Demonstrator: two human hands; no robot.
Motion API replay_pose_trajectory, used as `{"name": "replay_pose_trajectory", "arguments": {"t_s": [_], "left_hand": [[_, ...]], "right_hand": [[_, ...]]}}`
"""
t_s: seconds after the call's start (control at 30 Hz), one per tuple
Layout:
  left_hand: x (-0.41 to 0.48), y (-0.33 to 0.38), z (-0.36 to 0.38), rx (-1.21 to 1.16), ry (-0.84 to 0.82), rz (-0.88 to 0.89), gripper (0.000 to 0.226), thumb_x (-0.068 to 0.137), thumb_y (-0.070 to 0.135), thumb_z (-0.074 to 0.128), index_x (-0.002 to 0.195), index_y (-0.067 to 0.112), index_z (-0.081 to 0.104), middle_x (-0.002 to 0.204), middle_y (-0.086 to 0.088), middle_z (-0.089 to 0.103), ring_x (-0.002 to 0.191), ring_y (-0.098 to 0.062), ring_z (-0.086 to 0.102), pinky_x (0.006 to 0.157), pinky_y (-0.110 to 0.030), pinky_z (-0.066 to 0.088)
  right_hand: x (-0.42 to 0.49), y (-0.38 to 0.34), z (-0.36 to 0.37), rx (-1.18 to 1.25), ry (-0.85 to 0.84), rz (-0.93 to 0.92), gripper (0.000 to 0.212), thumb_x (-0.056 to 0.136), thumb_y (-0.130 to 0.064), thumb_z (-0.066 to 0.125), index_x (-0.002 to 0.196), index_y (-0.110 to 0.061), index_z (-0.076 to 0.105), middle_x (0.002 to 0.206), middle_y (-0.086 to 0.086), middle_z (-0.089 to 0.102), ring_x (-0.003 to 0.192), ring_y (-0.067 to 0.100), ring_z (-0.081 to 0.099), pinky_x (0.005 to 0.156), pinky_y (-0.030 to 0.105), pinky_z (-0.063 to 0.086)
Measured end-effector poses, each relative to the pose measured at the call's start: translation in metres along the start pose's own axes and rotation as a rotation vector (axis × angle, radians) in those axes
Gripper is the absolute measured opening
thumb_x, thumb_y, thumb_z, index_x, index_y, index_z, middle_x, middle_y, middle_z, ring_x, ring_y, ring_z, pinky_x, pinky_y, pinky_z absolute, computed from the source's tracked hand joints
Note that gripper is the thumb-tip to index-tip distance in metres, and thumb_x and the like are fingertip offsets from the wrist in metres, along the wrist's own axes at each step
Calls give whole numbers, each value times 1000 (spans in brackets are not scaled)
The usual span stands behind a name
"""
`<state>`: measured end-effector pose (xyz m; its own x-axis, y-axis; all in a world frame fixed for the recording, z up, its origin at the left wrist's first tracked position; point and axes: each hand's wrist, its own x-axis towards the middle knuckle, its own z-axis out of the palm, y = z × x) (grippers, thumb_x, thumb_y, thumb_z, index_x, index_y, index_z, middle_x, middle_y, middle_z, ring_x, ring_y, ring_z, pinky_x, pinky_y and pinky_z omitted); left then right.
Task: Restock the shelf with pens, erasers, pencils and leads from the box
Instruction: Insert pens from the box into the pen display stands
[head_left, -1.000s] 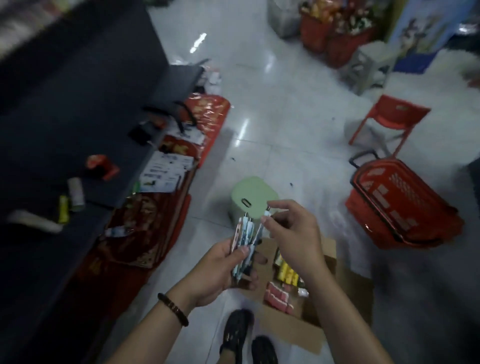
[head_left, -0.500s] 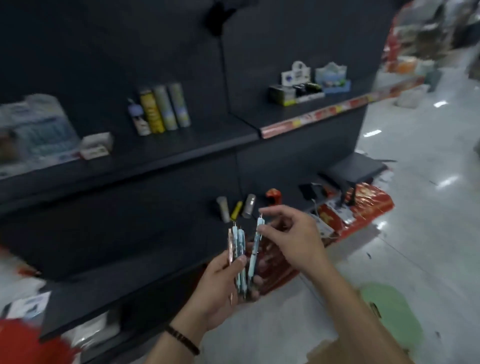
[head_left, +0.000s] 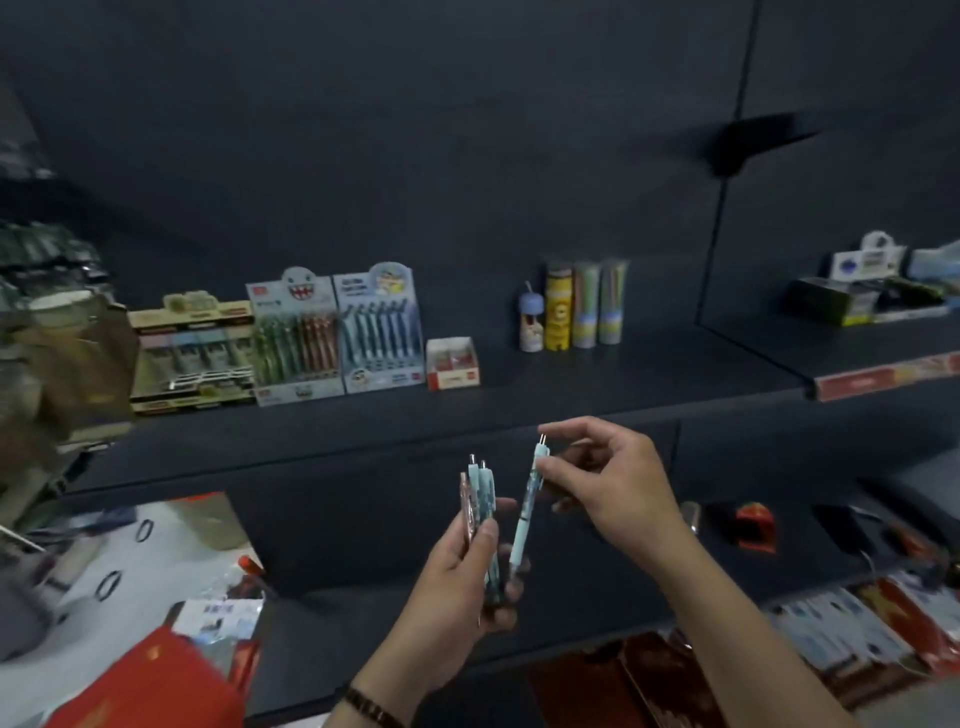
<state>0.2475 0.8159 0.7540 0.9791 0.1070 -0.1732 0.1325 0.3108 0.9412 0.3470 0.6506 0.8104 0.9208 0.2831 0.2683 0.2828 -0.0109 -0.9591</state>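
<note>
The person's two hands before a dark shelf (head_left: 519, 405). The left hand (head_left: 457, 587) gripped a small bunch of pens (head_left: 480, 488), fingers curled round the lower barrels, so that the clicker ends stood upright above the thumb. A dark beaded bracelet (head_left: 371, 706) circled the left wrist. The right hand (head_left: 613, 483), just to the right of the bunch and slightly higher, pinched a single light-blue pen (head_left: 523, 519) near its upper end between thumb and fingertips. This pen leaned a little away from the bunch, and its lower end reached down beside the fingers of the left hand; whether those fingers also gripped it could not be told.

Beyond and above both hands ran the shelf. Up and to the left of the left hand stood two upright pen display boxes (head_left: 337, 332) side by side. A beige display box (head_left: 192, 353) stood further left, and a small red-and-white box (head_left: 452, 356) stood just to their right. Almost directly above the right hand, at the back of the shelf, stood a row of upright tubes (head_left: 584, 306). A blurred red object (head_left: 150, 680) lay below and to the left of the left hand.
</note>
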Motion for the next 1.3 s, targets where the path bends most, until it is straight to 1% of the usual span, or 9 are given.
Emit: {"name": "replay_pose_trajectory", "arguments": {"t_s": [0.1, 0.3, 0.57, 0.73, 0.87, 1.0, 1.1, 1.17, 1.3], "left_hand": [[21, 28, -35, -5, 14, 21, 23, 113, 28, 48, 128, 28, 65, 90, -14, 68, 65, -19, 55, 53, -29, 37], [80, 65, -86, -21, 92, 86, 23, 112, 24, 50, 132, 22, 60, 84, -10, 63, 60, -17, 51, 48, -26, 33], [152, 100, -142, -36, 396, 190, 22, 112, 7, 44, 127, 8, 60, 86, -16, 72, 64, -21, 56, 54, -30, 41], [180, 118, -179, -25, 502, 212, 26, 102, 0, 59, 127, 5, 64, 93, -16, 77, 72, -23, 68, 62, -32, 57], [198, 131, -208, -102, 469, 241, 23, 109, 9, 54, 129, 14, 66, 96, -21, 75, 85, -36, 75, 75, -40, 63], [217, 143, -244, -96, 415, 196, 21, 109, 10, 56, 129, 6, 60, 109, -27, 76, 96, -44, 77, 79, -43, 64], [226, 152, -269, -63, 346, 171, 21, 108, 12, 57, 128, 7, 59, 114, -25, 76, 104, -44, 76, 90, -51, 63], [234, 157, -284, -42, 302, 170, 22, 108, 14, 59, 130, 10, 61, 115, -22, 77, 105, -42, 76, 93, -51, 61], [254, 160, -302, -50, 217, 155, 23, 108, 13, 58, 130, 14, 63, 114, -22, 77, 104, -41, 77, 89, -46, 63]], "right_hand": [[38, -2, 44, -11, -52, -12, 24, 90, -3, 83, 106, -21, 79, 77, 14, 75, 74, 32, 78, 62, 43, 65], [129, -6, 103, -20, -168, -75, 22, 91, -6, 82, 107, -21, 78, 80, 15, 77, 72, 28, 79, 63, 44, 65], [249, -5, 150, 13, -172, -219, 21, 91, -11, 83, 105, -25, 77, 73, 3, 78, 71, 20, 80, 61, 39, 62], [314, 10, 187, -104, -78, -273, 18, 94, -21, 80, 105, -34, 76, 74, -6, 77, 74, 7, 76, 80, 40, 65], [346, 26, 219, -252, -12, -391, 17, 94, -22, 79, 108, -31, 77, 75, -11, 73, 75, 1, 71, 83, 32, 62], [364, 40, 250, -361, 9, -411, 17, 94, -22, 79, 109, -31, 78, 74, -14, 70, 74, -1, 69, 78, 21, 58], [371, 46, 269, -422, 57, -402, 18, 94, -23, 79, 111, -30, 79, 79, -15, 71, 76, -4, 68, 76, 8, 50], [375, 48, 280, -464, 84, -394, 18, 95, -22, 78, 112, -28, 80, 82, -15, 71, 78, -3, 68, 78, 10, 52], [375, 49, 292, -515, 121, -376, 19, 96, -21, 78, 114, -25, 79, 82, -14, 71, 79, 2, 69, 84, 21, 57]]}}
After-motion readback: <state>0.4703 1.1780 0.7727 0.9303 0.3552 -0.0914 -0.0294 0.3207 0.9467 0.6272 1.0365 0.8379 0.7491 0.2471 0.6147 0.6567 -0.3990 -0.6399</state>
